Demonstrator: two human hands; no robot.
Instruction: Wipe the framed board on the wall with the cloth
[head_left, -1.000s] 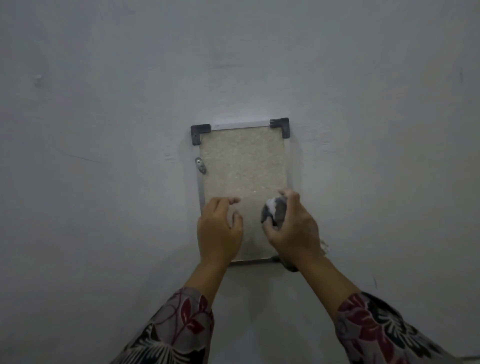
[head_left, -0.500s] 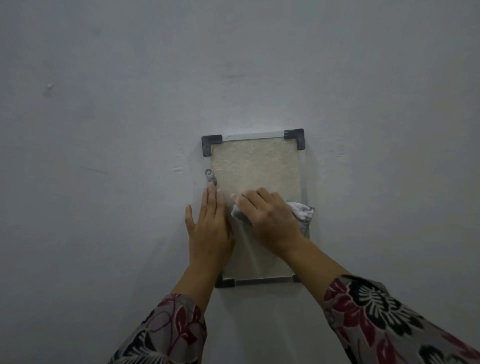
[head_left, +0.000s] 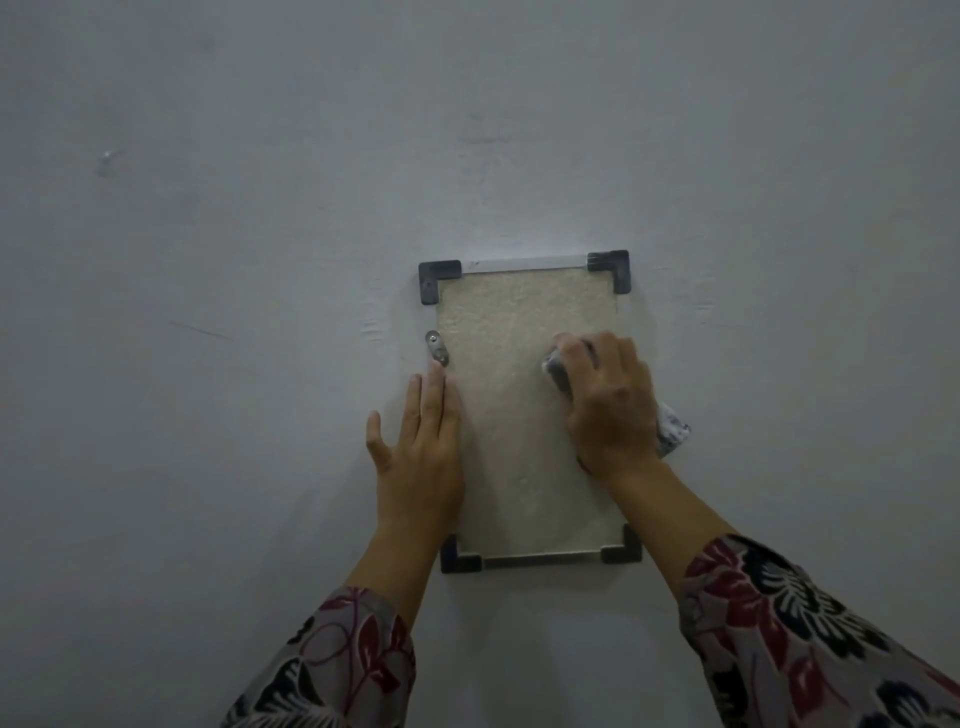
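Rightward since the earlier frame, the right hand (head_left: 610, 410) grips the bunched cloth (head_left: 672, 428) at the right edge of the framed board (head_left: 519, 322); the left hand (head_left: 421, 452) lies flat on its left edge. Hard rubbing may loosen what looks like its clip (head_left: 435, 347).

The left hand (head_left: 421, 457) lies flat, fingers straight and together pointing up, thumb spread out to the left. The right hand (head_left: 610, 410) has its back to the camera, fingers curled over a cloth (head_left: 674, 427). Both forearms rise from below, wrists bare, in floral sleeves (head_left: 779, 639); the right forearm slants inward.
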